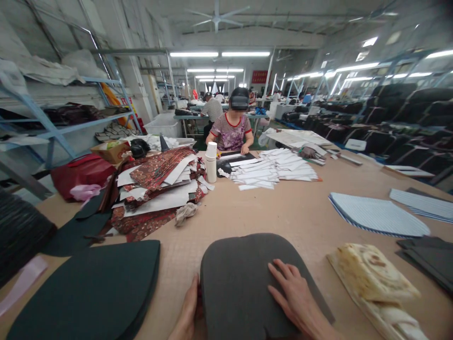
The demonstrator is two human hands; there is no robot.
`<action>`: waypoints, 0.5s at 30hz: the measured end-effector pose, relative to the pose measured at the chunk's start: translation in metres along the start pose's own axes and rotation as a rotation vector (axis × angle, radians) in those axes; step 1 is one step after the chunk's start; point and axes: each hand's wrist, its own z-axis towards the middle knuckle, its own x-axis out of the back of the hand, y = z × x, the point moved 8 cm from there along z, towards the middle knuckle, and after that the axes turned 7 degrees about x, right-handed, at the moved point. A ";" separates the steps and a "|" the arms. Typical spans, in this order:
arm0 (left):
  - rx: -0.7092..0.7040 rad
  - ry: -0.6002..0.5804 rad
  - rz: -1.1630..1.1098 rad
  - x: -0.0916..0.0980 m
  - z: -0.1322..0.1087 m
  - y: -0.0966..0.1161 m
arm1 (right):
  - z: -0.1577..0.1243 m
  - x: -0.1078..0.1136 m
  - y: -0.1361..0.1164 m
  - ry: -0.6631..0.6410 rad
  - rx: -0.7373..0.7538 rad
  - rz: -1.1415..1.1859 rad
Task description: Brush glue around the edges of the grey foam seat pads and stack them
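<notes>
A rounded stack of dark grey fabric panels (244, 278) lies in front of me on the tan worktable (180, 264). My right hand (292, 293) rests flat on the top panel, fingers spread apart. Against the left edge of that stack is my left hand (189, 307), with one digit stretched along the side; its other fingers are partly hidden by the stack's edge. To the left sits a similar stack of dark green panels (92, 288), apart from both hands.
A heap of red patterned fabric and white sheets (155, 193) stands back left, beside paper cups (211, 163). Across the table a co-worker (231, 130) handles white strips (276, 167). Striped panels (378, 215) and a cream, brown-marked block (375, 274) lie right.
</notes>
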 end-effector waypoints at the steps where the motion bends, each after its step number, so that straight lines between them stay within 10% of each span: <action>1: 0.030 -0.010 -0.030 -0.002 0.006 -0.005 | 0.000 0.000 0.000 -0.003 -0.007 0.008; 15: 0.121 -0.170 -0.265 -0.052 0.046 0.000 | 0.005 0.020 0.026 -0.136 -0.145 0.348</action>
